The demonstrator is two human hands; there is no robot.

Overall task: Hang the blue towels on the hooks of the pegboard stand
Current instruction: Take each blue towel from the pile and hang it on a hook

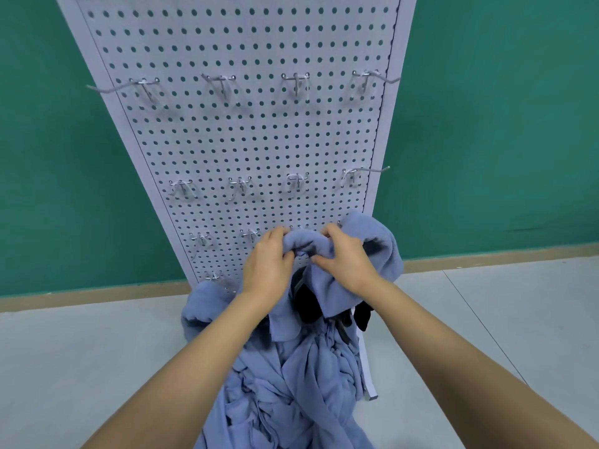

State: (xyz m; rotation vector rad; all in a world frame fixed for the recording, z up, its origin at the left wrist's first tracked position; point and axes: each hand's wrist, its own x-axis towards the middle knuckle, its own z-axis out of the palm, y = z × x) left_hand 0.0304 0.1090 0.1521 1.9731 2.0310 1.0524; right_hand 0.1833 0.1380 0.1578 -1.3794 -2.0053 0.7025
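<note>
A white pegboard stand (246, 131) rises in front of me with several bare metal hooks (296, 84) in rows. Low on the board, my left hand (269, 264) and my right hand (345, 257) both grip the bunched top edge of a blue towel (306, 243), held against the board near its lower hooks. Another blue towel (377, 241) hangs at the board's lower right. A third blue towel (204, 301) hangs at the lower left. A heap of blue towels (291, 384) lies below my arms.
A green wall (486, 124) with a tan skirting strip stands behind the board. The floor (81, 367) is pale grey. The stand's white foot (369, 380) sticks out to the right of the heap. Dark parts (309, 306) show behind the held towel.
</note>
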